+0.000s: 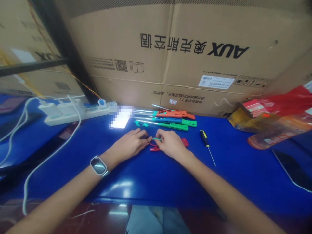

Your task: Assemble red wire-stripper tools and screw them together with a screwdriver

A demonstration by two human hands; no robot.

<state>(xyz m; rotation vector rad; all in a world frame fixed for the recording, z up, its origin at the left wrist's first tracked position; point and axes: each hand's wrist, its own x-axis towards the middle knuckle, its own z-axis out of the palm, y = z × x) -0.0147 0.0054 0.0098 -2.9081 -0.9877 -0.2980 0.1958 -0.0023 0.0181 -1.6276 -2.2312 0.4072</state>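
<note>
My left hand (134, 143), wearing a watch (98, 165) on the wrist, is closed in a pinch near the middle of the blue table. Close beside it, my right hand (170, 143) pinches a thin green wire-like piece (156, 139) that spans the gap to the left fingertips. Under the right hand lies a red lighter-like plastic handle (185, 142), partly covered by the palm. Its red front end (154, 149) shows below the fingers, with a thin red wire looping there.
Behind the hands lie several long-nosed lighters, among them an orange one (173, 113) and a green one (174, 126). A screwdriver (205, 139) rests to the right. A bright phone-like screen (120, 118), a white power strip (90, 112), a bottle (275, 133) and a large carton (185, 68) surround the workspace.
</note>
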